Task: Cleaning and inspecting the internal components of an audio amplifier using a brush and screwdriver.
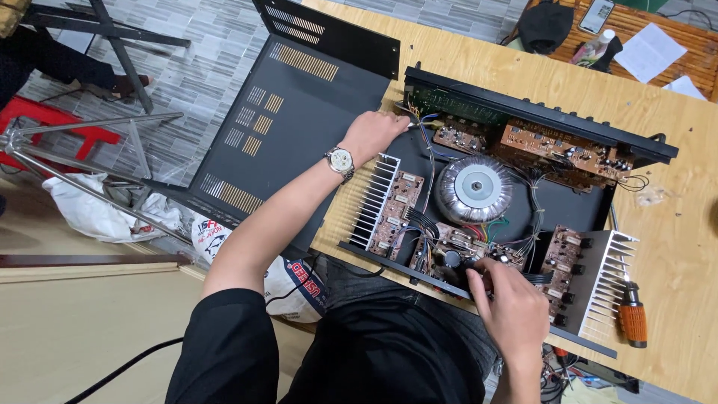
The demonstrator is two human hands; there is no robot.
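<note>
Head view: nearest, the right hand (516, 310) has its grip pinched on something small at the front circuit board (456, 251) of the open amplifier chassis (516, 191), which lies on the wooden surface (673, 247). The left hand (372, 133) pinches wires (426, 123) at the rear corner. Best to work gently, steadying the wires and avoiding the heat sink (370, 200) fins.

Open amp chassis (568, 206) on wooden table (673, 247), left hand (372, 135) at rear corner, right hand (512, 310) on front wiring
</note>
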